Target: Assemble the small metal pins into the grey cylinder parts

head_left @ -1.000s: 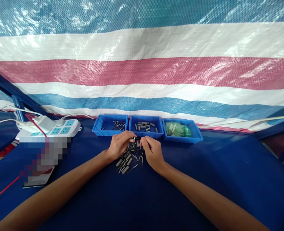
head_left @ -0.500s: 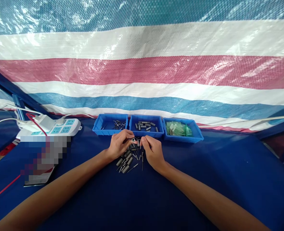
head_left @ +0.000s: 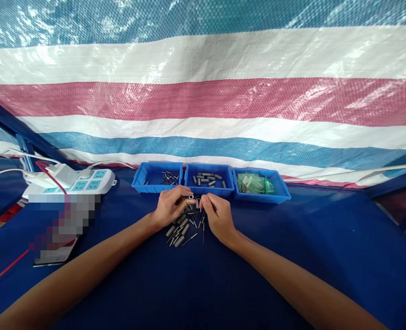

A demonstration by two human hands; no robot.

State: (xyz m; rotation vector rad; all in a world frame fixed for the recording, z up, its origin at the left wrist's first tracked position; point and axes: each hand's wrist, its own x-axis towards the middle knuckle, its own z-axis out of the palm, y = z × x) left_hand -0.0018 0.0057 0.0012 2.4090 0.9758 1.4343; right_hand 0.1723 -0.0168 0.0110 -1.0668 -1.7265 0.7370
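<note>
My left hand (head_left: 172, 206) is closed in a pinch on a hex standoff (head_left: 188, 197), its round open end facing my right hand. My right hand (head_left: 218, 215) is also closed, thumb against the bent index finger. A thin silver tip (head_left: 200, 209) shows below its fingertips, possibly a rivet's, but the rest is hidden. The two hands are close together, with a small gap between the fingertips. Below and between them lies a loose pile of grey hex standoffs (head_left: 179, 240) and blind rivets (head_left: 189, 239) on the blue table (head_left: 203, 284).
Behind my hands stand three blue bins: a left one (head_left: 141, 187) with rivets, a middle one (head_left: 208, 189) with standoffs, and a right one (head_left: 270, 198) with green-tinted plastic bags. A white power strip (head_left: 103, 182) with cables lies left. A striped tarp (head_left: 203, 101) hangs behind.
The standoff in my left fingers has tilted slightly upward, showing more of its side. My right hand has hardly moved, and the pile looks the same.
</note>
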